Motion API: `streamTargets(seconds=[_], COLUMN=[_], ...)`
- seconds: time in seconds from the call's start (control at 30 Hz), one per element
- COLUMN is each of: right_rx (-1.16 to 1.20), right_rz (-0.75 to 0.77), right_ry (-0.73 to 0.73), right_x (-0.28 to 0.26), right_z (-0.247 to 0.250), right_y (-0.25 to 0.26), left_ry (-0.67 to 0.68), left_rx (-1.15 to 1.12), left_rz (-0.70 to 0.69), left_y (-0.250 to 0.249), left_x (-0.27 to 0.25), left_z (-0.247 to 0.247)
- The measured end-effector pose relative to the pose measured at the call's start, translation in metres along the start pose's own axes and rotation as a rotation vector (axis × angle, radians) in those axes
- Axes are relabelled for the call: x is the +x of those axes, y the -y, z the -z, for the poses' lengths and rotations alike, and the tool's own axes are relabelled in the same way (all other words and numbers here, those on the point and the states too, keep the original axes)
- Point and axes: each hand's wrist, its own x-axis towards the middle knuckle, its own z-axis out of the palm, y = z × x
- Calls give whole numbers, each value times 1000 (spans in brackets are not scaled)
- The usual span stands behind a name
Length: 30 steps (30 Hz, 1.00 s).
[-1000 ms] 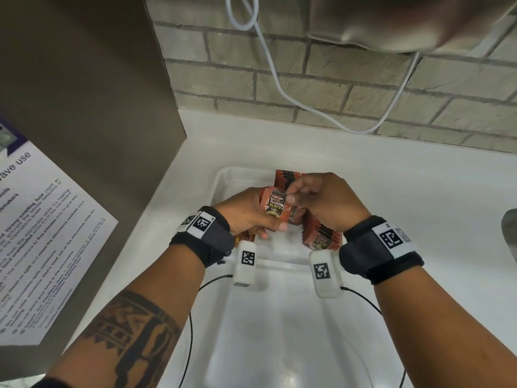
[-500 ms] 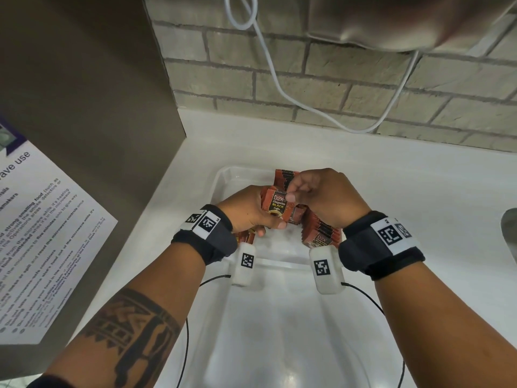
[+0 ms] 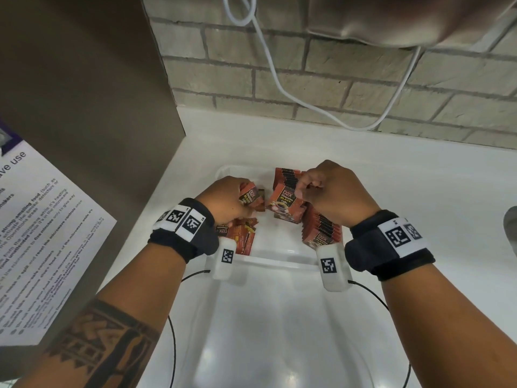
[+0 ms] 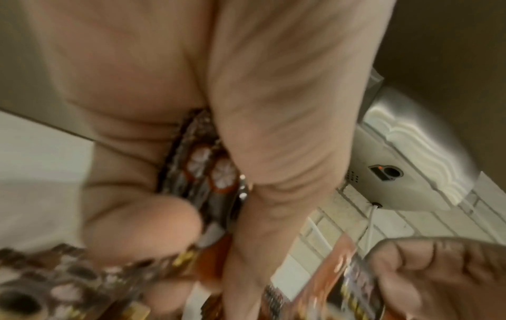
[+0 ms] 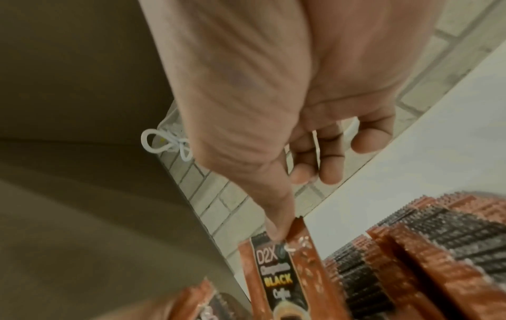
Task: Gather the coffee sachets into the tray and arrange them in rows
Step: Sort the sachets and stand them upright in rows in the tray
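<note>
Orange-and-black coffee sachets fill the far end of a clear plastic tray (image 3: 279, 257). My left hand (image 3: 237, 203) grips a small bundle of sachets (image 3: 250, 197), seen between thumb and fingers in the left wrist view (image 4: 208, 171). My right hand (image 3: 303, 189) pinches the top edge of a single sachet (image 3: 282, 204), label facing me; the right wrist view shows that sachet (image 5: 276, 270) hanging from the pinch. A standing row of sachets (image 3: 321, 231) runs along the tray's right side. A few loose sachets (image 3: 240, 233) lie flat below my left hand.
A brown appliance side (image 3: 84, 107) with a printed notice (image 3: 42, 233) stands close on the left. A brick wall (image 3: 307, 79) and a white cable (image 3: 279, 85) lie behind the tray. A steel unit (image 3: 391, 18) hangs overhead. The white counter (image 3: 419, 191) stretches right.
Both hands were together on one bundle. They have come apart: my right hand drew one sachet to the right, and my left hand moved left with the rest.
</note>
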Motion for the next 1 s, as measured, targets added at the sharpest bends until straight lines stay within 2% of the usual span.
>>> streamTargets(seconds=[0.17,0.27,0.37,0.77,1.0], right_rx=[-109,-99,-117,-86,-95], right_rz=[-41,-75,-83,-142,-133], right_ry=[98,104,107,107,98], right_x=[8,14,15,19,20], right_z=[-18,-30,-36,-46,-47], right_y=[-12,-18,-20,-32,-38], left_ry=[167,304,386,447,434], left_rx=[219,289,339,314,309], left_rz=[16,15,29,75,83], left_y=[-14,-26,-33,-39,-38], left_x=[-3,1,11,33,33], left_z=[1,-17,-37,-55,-56])
